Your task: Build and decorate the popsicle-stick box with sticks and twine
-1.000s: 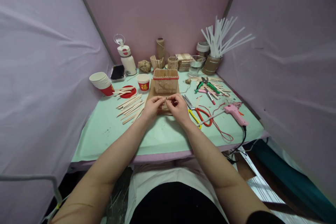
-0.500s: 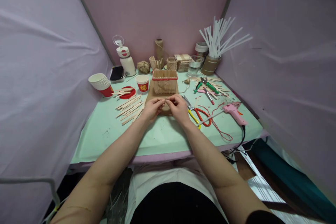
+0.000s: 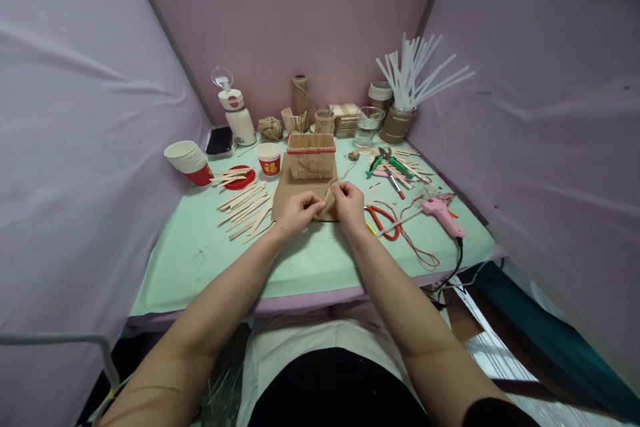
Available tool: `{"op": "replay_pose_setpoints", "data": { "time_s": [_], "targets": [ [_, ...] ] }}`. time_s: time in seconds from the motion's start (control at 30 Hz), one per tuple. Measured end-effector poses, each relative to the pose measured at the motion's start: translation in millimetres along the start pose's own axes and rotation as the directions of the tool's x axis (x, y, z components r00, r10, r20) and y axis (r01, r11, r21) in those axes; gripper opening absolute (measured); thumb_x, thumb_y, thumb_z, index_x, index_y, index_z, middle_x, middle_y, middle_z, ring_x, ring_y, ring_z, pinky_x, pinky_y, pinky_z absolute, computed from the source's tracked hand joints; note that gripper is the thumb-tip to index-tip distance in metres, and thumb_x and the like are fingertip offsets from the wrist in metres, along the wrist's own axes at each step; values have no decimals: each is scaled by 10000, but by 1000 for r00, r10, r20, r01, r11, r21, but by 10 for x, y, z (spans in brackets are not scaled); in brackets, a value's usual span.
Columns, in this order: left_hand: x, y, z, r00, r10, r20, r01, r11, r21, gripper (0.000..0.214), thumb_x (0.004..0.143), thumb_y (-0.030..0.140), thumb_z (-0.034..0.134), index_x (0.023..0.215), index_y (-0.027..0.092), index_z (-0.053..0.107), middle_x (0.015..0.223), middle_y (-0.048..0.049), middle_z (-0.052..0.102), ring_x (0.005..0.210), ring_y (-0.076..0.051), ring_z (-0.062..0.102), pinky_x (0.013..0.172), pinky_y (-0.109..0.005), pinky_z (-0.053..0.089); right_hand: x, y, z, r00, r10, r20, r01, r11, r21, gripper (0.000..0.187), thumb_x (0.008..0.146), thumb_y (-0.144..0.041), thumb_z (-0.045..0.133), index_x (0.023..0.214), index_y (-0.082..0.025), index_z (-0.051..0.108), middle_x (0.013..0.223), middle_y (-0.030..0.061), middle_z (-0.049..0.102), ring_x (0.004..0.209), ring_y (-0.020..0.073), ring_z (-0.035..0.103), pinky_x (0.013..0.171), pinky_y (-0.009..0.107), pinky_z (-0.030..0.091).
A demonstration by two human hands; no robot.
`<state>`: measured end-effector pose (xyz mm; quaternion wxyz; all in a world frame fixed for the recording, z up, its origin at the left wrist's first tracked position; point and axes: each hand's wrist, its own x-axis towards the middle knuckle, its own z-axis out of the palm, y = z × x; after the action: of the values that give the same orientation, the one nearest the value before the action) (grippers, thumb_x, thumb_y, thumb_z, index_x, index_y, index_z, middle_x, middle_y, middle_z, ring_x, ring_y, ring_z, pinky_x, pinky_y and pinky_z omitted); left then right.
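Note:
My left hand (image 3: 296, 211) and my right hand (image 3: 347, 203) meet over a brown cardboard sheet (image 3: 289, 188) in the middle of the green table (image 3: 200, 247). Both hands pinch a thin piece of jute twine (image 3: 340, 181) between their fingertips. The twine runs up and to the right toward a small knot of twine (image 3: 355, 155). Just behind the hands stands a small box of wooden sticks (image 3: 311, 155) with a red band round its rim.
Loose wooden sticks (image 3: 245, 207) lie to the left, beside red paper cups (image 3: 189, 161). Red-handled scissors (image 3: 383, 221), a pink glue gun (image 3: 440, 212) with its cord, red string and green pliers (image 3: 390, 163) lie to the right. Twine spools, a bottle and white rods stand at the back.
Both hands have drawn slightly nearer to me and the right hand has moved right over the scissors. The twine now stretches out from the fingertips.

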<state>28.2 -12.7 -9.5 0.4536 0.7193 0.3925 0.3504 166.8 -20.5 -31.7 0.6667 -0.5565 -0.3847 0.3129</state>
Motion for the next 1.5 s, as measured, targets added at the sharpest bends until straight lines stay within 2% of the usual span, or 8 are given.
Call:
{"op": "replay_pose_setpoints", "data": {
  "time_s": [0.1, 0.27, 0.47, 0.6, 0.73, 0.97, 1.2, 1.5],
  "targets": [
    [8, -15, 0, 1000, 5, -9, -5, 1000, -23, 222, 755, 357, 630, 678, 150, 627, 622, -7, 648, 596, -122, 569, 601, -232, 429, 17, -9, -7, 996, 84, 31, -87, 990, 109, 209, 690, -391, 614, 671, -188, 567, 550, -52, 485, 542, 111, 419, 544, 248, 344],
    [24, -82, 12, 986, -70, -150, 52, 991, -125, 221, 724, 370, 664, 710, 149, 657, 619, -2, 636, 572, -120, 567, 591, -239, 443, 20, -94, -13, 972, 145, 185, -173, 974, 147, 254, 676, -433, 660, 702, -189, 593, 538, -65, 470, 477, 87, 373, 492, 238, 301],
    [55, -134, 21, 978, -83, -193, 58, 989, -133, 234, 727, 365, 660, 760, 134, 685, 607, 1, 618, 561, -113, 531, 552, -225, 407, -6, -127, -4, 976, 15, 217, -26, 998, 48, 227, 681, -406, 653, 721, -184, 626, 689, -8, 617, 633, 135, 524, 611, 260, 411],
    [51, -141, 16, 988, -41, -146, 32, 997, -67, 226, 753, 348, 633, 800, 135, 695, 628, -7, 629, 576, -118, 543, 577, -232, 416, -5, -71, -16, 985, -76, 158, 85, 995, -56, 225, 705, -399, 628, 634, -189, 589, 652, -6, 600, 656, 150, 529, 665, 279, 422],
    [40, -91, 19, 996, -12, -88, 9, 999, -42, 228, 760, 360, 630, 785, 143, 696, 649, -20, 645, 616, -139, 575, 613, -247, 440, 19, -40, -27, 993, -91, 73, 98, 991, -87, 232, 718, -401, 606, 622, -194, 565, 627, -13, 572, 633, 145, 507, 665, 280, 416],
    [60, -79, -26, 992, 34, -124, -39, 998, -43, 223, 740, 379, 651, 709, 165, 703, 805, -55, 695, 816, -184, 599, 797, -292, 442, 9, -77, -20, 958, -74, 276, 70, 997, 25, 244, 732, -430, 627, 670, -198, 582, 642, -22, 574, 605, 128, 499, 625, 261, 418],
    [58, -121, 15, 977, -204, 54, 205, 849, -487, 314, 649, 406, 754, 777, 132, 670, 686, -21, 634, 634, -124, 575, 644, -258, 456, -11, -79, -13, 961, -46, 272, 30, 998, 62, 243, 715, -437, 646, 689, -204, 581, 633, -33, 561, 585, 121, 493, 598, 258, 419],
    [64, -114, -6, 964, -223, 145, 266, 816, -513, 274, 684, 354, 739, 770, 142, 590, 524, 48, 502, 436, -44, 418, 419, -167, 273, -19, -84, -10, 959, -60, 278, 53, 998, 33, 231, 735, -420, 628, 705, -197, 573, 626, -30, 564, 578, 121, 496, 589, 253, 409]
  ]
}}
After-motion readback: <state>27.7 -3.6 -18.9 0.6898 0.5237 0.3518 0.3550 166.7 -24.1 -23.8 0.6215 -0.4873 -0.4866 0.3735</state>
